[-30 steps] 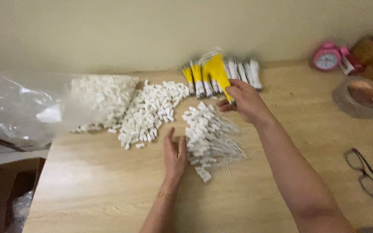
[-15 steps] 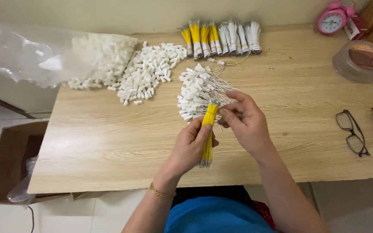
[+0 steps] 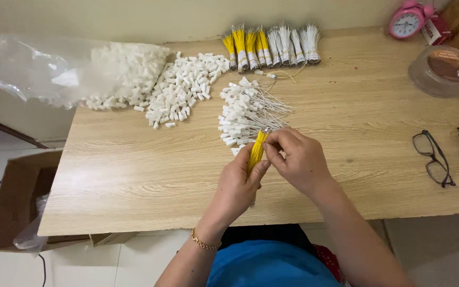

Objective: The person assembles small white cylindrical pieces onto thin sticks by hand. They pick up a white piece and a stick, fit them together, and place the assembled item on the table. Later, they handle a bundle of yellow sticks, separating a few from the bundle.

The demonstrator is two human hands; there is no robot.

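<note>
Wires in a yellow bundle [image 3: 256, 151] sit clamped in my left hand [image 3: 238, 183] near the table's front edge; my right hand [image 3: 298, 159] pinches its top. Finished pieces [image 3: 245, 114] lie just beyond; loose white connectors [image 3: 184, 90] remain far left.

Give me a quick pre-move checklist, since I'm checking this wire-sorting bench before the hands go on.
1. Bundle of thin yellow wires gripped in left hand: ok.
2. Right hand pinching the bundle's top end: ok.
3. Single wire already separated: cannot tell.
4. Pile of white plastic tags with wires lying just beyond the hands: ok.
5. Black-framed glasses apart from the hands: ok.
</note>
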